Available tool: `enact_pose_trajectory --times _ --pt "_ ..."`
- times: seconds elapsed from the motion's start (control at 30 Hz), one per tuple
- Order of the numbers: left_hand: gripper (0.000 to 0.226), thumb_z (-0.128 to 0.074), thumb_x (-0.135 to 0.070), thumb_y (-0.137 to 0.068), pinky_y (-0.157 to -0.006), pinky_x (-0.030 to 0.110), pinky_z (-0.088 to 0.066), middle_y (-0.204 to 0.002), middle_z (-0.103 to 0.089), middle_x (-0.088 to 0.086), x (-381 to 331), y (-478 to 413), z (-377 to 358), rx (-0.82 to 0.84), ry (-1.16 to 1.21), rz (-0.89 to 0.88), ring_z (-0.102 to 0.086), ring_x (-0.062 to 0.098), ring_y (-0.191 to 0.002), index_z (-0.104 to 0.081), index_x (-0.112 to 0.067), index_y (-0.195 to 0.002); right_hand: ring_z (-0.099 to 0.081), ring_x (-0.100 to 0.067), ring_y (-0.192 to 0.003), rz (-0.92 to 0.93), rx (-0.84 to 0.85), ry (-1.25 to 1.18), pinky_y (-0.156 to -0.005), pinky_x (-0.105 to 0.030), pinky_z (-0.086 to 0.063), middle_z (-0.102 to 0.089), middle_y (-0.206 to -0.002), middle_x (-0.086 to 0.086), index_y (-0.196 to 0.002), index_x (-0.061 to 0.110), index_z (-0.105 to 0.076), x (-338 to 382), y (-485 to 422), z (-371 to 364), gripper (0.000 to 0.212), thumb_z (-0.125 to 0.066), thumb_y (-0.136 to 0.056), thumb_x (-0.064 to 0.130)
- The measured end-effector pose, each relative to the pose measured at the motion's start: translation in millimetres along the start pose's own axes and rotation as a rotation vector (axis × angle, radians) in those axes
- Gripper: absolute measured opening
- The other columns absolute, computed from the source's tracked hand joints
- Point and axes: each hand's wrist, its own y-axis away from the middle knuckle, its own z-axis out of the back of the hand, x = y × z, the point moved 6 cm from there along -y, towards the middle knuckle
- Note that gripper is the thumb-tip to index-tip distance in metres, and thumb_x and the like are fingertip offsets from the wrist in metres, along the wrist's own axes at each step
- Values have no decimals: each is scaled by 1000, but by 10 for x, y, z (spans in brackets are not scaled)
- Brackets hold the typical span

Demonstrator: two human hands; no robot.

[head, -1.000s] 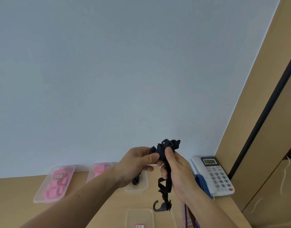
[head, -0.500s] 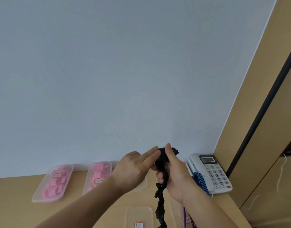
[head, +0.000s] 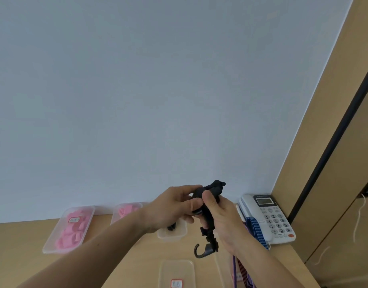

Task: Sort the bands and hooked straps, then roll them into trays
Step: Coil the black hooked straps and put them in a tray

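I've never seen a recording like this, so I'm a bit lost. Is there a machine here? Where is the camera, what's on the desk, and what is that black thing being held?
There is no machine here. A person works with bare hands, and the single camera sits on their head, looking forward and down. The left hand and right hand both grip a black hooked strap. It is bunched up at the top, and its hook dangles below. Clear trays stand on the wooden desk. The far-left tray holds pink bands. A telephone sits at the right, with a blue striped band at its left edge.
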Motion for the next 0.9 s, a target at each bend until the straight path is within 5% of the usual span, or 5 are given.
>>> enact_pose_trajectory --times 0.17,0.4,0.73,0.8,0.9 --pt "35 -61 -22 -97 -88 43 -54 -93 -72 9 30 -21 84 -73 -122 -28 -64 31 -86 -59 -25 -132 -57 -17 -50 6 40 149 -52 -29 -47 -66 -61 -6 -83 13 -64 29 -24 34 55 -57 -76 68" --pt "35 -65 -22 -91 -64 14 -49 -67 -69 -14 36 -47 180 -399 -502 -74 -64 1 -64 -59 -23 -126 -46 -14 -43 -133 -48 180 -45 -23 -39 -62 -58 -2 -78 8 -64 -55 -84 34 55 -54 -89 61" --pt "43 -67 -1 -78 -42 33 -47 -84 -67 4 -135 34 -61 -530 -1304 -621 -58 22 -56 -67 -6 -120 -43 -12 -46 -329 -71 -157 -39 -23 -29 -61 -64 -6 -88 5 -71 -121 -139 -46 58 -57 -89 61" --pt "50 -72 -1 -77 -53 33 -54 -98 -70 1 -109 25 -4 -556 -1191 -623 -65 19 -71 -66 -12 -125 -41 -11 -45 -290 -79 -208 -39 -22 -29 -59 -63 -5 -88 5 -70 -137 -146 -33 54 -59 -90 57" --pt "67 -68 -28 -84 -74 22 -53 -123 -61 -21 31 -14 206 -458 -532 -291 -65 3 -93 -40 -37 -144 -42 -12 -46 -200 -94 -212 -41 -23 -32 -59 -64 -5 -95 6 -68 -121 -155 60 51 -60 -88 56"
